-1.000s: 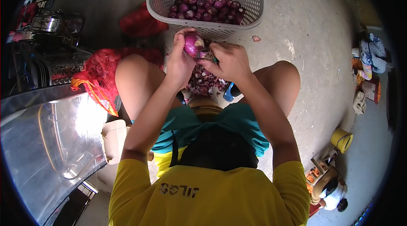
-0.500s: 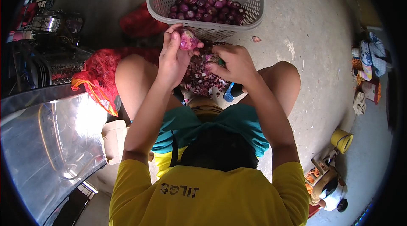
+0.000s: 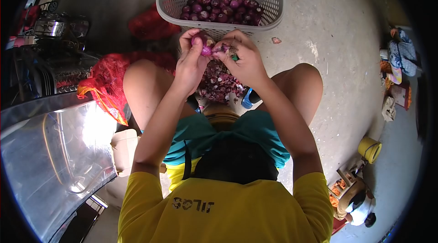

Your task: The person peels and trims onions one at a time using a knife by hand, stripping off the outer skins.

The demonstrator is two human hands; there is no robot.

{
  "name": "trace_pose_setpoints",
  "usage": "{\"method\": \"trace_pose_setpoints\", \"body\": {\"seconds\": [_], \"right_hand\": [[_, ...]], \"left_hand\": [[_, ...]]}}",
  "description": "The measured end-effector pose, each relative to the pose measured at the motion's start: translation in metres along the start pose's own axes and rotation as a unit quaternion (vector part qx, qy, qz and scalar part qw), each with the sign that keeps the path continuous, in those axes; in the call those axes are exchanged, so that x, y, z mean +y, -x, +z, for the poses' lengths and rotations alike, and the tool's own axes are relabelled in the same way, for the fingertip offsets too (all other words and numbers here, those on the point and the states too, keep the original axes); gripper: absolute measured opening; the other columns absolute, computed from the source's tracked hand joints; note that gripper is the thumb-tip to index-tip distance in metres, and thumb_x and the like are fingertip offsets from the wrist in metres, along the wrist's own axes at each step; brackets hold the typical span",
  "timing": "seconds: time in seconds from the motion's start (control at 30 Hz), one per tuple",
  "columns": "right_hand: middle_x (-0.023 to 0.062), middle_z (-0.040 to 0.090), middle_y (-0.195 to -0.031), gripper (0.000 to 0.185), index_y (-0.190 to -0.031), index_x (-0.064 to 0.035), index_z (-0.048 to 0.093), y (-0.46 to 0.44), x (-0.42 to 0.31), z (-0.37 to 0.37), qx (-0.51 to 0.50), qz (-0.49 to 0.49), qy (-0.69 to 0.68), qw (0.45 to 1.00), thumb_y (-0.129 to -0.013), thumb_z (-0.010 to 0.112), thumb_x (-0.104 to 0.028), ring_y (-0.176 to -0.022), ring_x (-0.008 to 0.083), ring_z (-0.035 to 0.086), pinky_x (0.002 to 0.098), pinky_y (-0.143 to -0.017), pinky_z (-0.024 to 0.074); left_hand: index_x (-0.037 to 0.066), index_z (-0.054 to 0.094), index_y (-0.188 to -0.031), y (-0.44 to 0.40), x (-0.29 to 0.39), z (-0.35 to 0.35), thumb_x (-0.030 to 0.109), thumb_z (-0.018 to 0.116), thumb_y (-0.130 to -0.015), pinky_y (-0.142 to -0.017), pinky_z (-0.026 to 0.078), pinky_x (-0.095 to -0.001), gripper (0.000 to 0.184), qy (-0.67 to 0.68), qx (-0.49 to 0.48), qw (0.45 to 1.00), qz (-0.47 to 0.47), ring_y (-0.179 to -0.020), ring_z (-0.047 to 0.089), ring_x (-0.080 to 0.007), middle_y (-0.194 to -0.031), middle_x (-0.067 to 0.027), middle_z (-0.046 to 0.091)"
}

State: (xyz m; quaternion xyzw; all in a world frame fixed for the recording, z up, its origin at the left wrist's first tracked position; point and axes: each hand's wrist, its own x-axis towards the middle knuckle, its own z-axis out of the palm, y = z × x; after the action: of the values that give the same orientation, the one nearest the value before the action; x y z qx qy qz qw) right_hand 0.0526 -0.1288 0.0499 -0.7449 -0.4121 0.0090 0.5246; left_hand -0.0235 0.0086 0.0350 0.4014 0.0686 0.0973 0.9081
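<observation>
A purple-red onion (image 3: 207, 50), partly peeled with pale patches, is gripped between the fingers and thumb of my left hand (image 3: 190, 65). My right hand (image 3: 247, 60) is closed and its fingertips meet the onion's right side. A small green-handled tool (image 3: 234, 57) shows between the right fingers; its blade end, if any, is hidden. Some dry brownish skin also hangs at those fingers. Below both hands, a heap of onion skins (image 3: 220, 85) lies on the floor between my feet.
Ahead stands a grey perforated basket (image 3: 169, 12) with many purple onions inside. Red mesh sacks (image 3: 109, 76) lie to the left, near a shiny metal panel (image 3: 50, 152). At far right are a yellow bucket (image 3: 369, 149) and another person (image 3: 358, 202) bending low.
My right hand has moved up and left to meet the onion. The onion has turned in my left hand, which has shifted slightly right.
</observation>
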Motion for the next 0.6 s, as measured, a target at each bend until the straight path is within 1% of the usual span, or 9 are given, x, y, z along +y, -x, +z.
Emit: {"method": "trace_pose_setpoints", "body": {"seconds": [0.07,0.17,0.27,0.37,0.47,0.5,0.57,0.6], "right_hand": [[0.0068,0.055,-0.099,0.030,-0.099,-0.0049,0.063,0.001,-0.004,-0.001,-0.007,-0.014,0.039,0.999,-0.069,0.067,-0.004,-0.081,0.0257,0.060,0.0347,-0.070,0.0498],[0.0048,0.053,-0.107,0.036,-0.100,-0.0052,0.062,0.002,0.000,-0.005,-0.044,-0.047,0.071,0.995,-0.064,0.064,0.000,-0.084,0.0248,0.060,0.0350,-0.070,0.0510],[0.0078,0.054,-0.107,0.025,-0.096,-0.0003,0.062,0.002,-0.008,-0.012,-0.081,-0.024,0.077,0.993,-0.071,0.067,-0.001,-0.096,0.0253,0.061,0.0330,-0.082,0.0499],[0.0096,0.056,-0.102,0.025,-0.096,0.0004,0.061,0.002,-0.007,-0.011,-0.048,-0.035,0.068,0.996,-0.072,0.067,-0.001,-0.090,0.0241,0.061,0.0303,-0.077,0.0496],[0.0067,0.059,-0.087,0.021,-0.093,-0.0006,0.060,0.005,0.001,-0.007,0.002,-0.009,-0.017,1.000,-0.074,0.069,-0.002,-0.077,0.0164,0.060,0.0259,-0.068,0.0473],[0.0045,0.058,-0.083,0.019,-0.092,-0.0010,0.060,0.005,-0.004,-0.008,-0.005,0.052,-0.072,0.996,-0.075,0.070,-0.003,-0.073,0.0132,0.057,0.0245,-0.065,0.0455],[0.0000,0.055,-0.073,0.017,-0.088,-0.0019,0.060,0.005,-0.018,-0.013,-0.019,0.175,-0.179,0.968,-0.076,0.071,-0.005,-0.064,0.0068,0.052,0.0216,-0.059,0.0421],[-0.0009,0.055,-0.075,0.019,-0.088,-0.0026,0.059,0.006,-0.015,-0.009,0.008,0.175,-0.177,0.969,-0.075,0.072,-0.006,-0.064,0.0055,0.048,0.0208,-0.058,0.0407]], "left_hand": [[0.016,0.039,-0.121,0.000,-0.002,-0.001,0.034,0.034,-0.099,-0.095,0.036,-0.0381,0.029,0.020,-0.003,1.000,0.006,-0.106,0.048,-0.0191,-0.112,-0.0051,0.051],[0.015,0.037,-0.120,0.000,0.006,0.008,0.032,0.039,-0.098,-0.087,0.041,-0.0359,0.027,0.075,0.063,0.995,-0.020,-0.098,0.050,-0.0162,-0.105,-0.0055,0.049],[0.015,0.040,-0.118,-0.005,0.014,0.006,0.032,0.038,-0.099,-0.087,0.043,-0.0355,0.026,0.100,0.048,0.993,-0.028,-0.100,0.051,-0.0165,-0.108,-0.0062,0.050],[0.015,0.041,-0.114,-0.006,0.013,0.008,0.032,0.037,-0.099,-0.087,0.044,-0.0368,0.024,0.090,0.041,0.995,-0.017,-0.102,0.052,-0.0182,-0.112,-0.0076,0.051],[0.015,0.041,-0.111,-0.006,0.012,0.003,0.027,0.042,-0.098,-0.088,0.044,-0.0390,0.018,0.118,0.016,0.993,-0.017,-0.104,0.053,-0.0199,-0.115,-0.0096,0.051],[0.015,0.040,-0.110,-0.005,0.011,0.004,0.025,0.044,-0.097,-0.089,0.044,-0.0399,0.017,0.115,0.017,0.993,-0.012,-0.104,0.053,-0.0205,-0.115,-0.0100,0.051],[0.016,0.040,-0.108,-0.002,0.009,0.009,0.019,0.048,-0.095,-0.092,0.043,-0.0416,0.016,0.110,0.019,0.994,-0.002,-0.104,0.054,-0.0217,-0.115,-0.0109,0.051],[0.016,0.039,-0.108,-0.001,0.009,0.009,0.015,0.049,-0.094,-0.093,0.043,-0.0418,0.017,0.103,0.017,0.995,-0.010,-0.104,0.053,-0.0213,-0.115,-0.0105,0.051]]}}
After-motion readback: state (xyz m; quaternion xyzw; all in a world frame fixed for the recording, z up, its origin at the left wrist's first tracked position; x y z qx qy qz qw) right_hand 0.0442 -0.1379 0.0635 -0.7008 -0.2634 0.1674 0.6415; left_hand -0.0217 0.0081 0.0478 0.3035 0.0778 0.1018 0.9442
